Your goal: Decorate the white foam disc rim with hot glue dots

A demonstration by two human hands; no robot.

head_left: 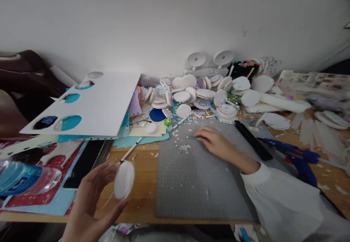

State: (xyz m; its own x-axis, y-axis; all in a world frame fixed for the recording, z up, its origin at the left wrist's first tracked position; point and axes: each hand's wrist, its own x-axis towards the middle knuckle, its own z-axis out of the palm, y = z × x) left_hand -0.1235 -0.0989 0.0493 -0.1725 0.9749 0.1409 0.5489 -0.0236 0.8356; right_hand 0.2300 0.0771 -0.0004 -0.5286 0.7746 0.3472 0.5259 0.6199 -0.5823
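Note:
My left hand [89, 202] holds a white foam disc [124, 179] upright above the near edge of the wooden table [142, 162]. My right hand [218, 143], in a white sleeve, lies flat on the grey cutting mat [197, 183], its fingers closed on a thin teal tool [193, 137] next to a scatter of small confetti bits [182, 146].
A heap of white foam discs [197, 92] fills the back of the table. A white board with round cut-outs [90, 105] lies over blue papers at left. A blue glue gun [298, 158], a black ruler [253, 140], a pen [130, 150], glasses [139, 122] and a water bottle [24, 178] lie around.

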